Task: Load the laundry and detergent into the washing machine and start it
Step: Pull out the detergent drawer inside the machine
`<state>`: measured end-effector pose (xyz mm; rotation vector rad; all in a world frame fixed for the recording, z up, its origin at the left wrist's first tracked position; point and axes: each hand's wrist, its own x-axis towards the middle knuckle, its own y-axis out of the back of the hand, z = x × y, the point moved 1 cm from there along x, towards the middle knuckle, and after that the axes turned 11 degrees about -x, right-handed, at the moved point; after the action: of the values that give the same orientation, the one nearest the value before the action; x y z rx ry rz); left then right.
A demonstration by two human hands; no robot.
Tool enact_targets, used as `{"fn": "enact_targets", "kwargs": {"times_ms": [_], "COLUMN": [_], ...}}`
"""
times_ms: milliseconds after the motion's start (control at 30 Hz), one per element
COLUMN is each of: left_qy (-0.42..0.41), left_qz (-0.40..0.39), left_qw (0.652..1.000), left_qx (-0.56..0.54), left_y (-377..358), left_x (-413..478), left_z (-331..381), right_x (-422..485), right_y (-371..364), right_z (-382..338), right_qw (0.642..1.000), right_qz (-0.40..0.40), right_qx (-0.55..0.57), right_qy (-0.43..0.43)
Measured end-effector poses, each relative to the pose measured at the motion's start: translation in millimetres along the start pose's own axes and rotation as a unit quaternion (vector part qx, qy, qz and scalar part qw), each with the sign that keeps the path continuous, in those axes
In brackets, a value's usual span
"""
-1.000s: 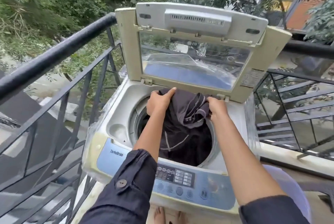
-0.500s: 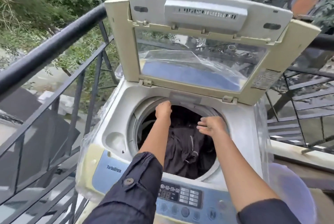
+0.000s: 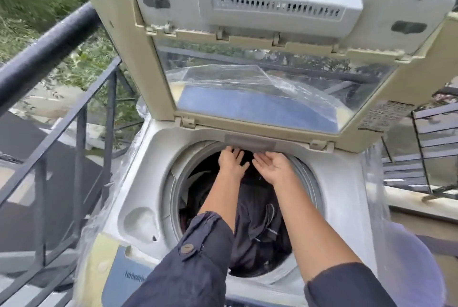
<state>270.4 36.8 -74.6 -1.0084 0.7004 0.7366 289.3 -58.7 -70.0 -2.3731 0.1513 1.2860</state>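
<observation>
Reaching over the drum point(image 3: 307, 180) of the washing machine point(image 3: 138, 177), the 2 hands are seen near the centre of the frame, at the far rim of the opening, just below the raised lid point(image 3: 260, 98). The left hand point(image 3: 231, 161) is held flat with its fingers spread, and the right hand point(image 3: 273, 166) lies just beside it, palm turned up, fingers loosely apart; nothing is gripped by either. The dark laundry point(image 3: 257, 229) is piled inside the drum, below and nearer the camera than the fingertips, so that any pressing or tucking would have to be directed downward and back toward the lower centre of the frame. Both hands are about equally near to the pile's upper end. No detergent is seen. The loading is judged nearly finished, with detergent and the start not yet done.
</observation>
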Motion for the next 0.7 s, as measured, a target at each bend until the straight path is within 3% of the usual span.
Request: {"fn": "enact_targets", "kwargs": {"times_ms": [433, 700], "left_qy": [0.048, 0.032], "left_qz": [-0.035, -0.028], "left_qw": [0.996, 0.992], "left_qx": [-0.063, -0.118], "left_y": [-2, 7], "left_x": [17, 20], "left_z": [-1, -7], "right_x": [30, 30], "right_y": [-7, -5], "right_z": [7, 18], "right_qw": [0.991, 0.982], "right_qz": [-0.025, -0.019], "right_qx": [0.128, 0.190], "right_qy": [-0.019, -0.012]}}
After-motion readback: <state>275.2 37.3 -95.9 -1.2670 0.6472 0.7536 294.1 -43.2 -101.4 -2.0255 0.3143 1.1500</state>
